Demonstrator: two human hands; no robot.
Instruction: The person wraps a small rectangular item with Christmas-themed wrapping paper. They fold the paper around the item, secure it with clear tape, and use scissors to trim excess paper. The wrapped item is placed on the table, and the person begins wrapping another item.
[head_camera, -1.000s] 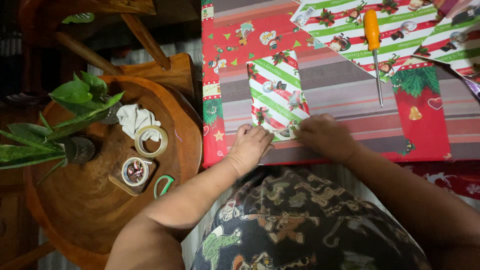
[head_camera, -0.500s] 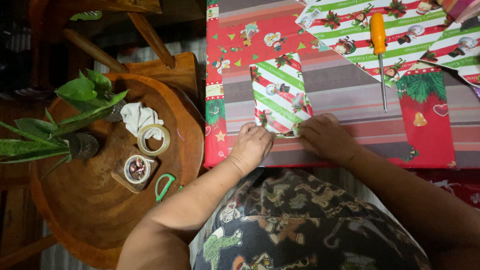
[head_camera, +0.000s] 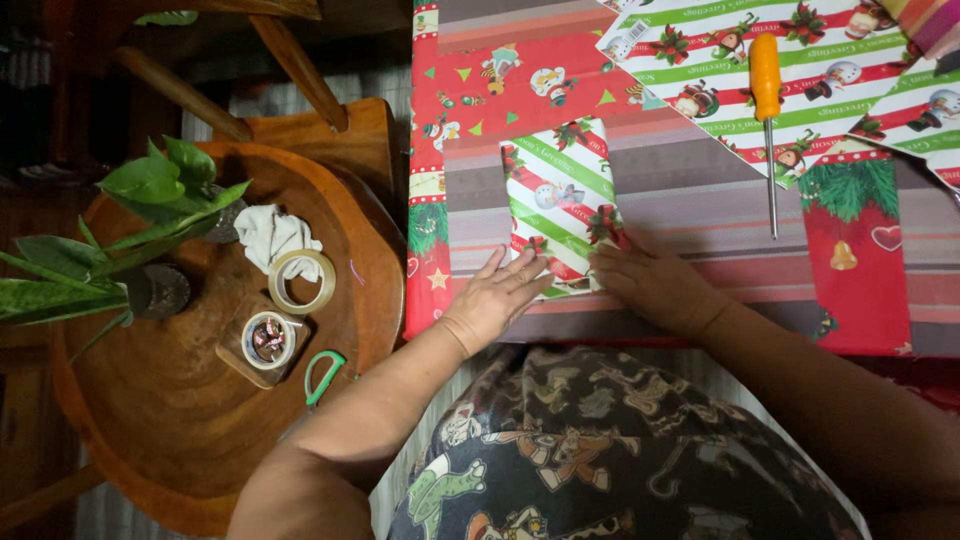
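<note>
Since a second ago, both hands are flattening: the left hand (head_camera: 497, 296) is now lying with fingers spread wide, gripping nothing, and the right hand (head_camera: 655, 282) is pressing flat, at the parcel's (head_camera: 558, 200) six-o'clock end. Parcel is sitting mid-desk (head_camera: 700, 190), with the screwdriver (head_camera: 768, 110) at two o'clock. With only palms bearing down, the folded flap is likely springing back open; tape (head_camera: 300, 281) is lying well apart at nine o'clock.
</note>
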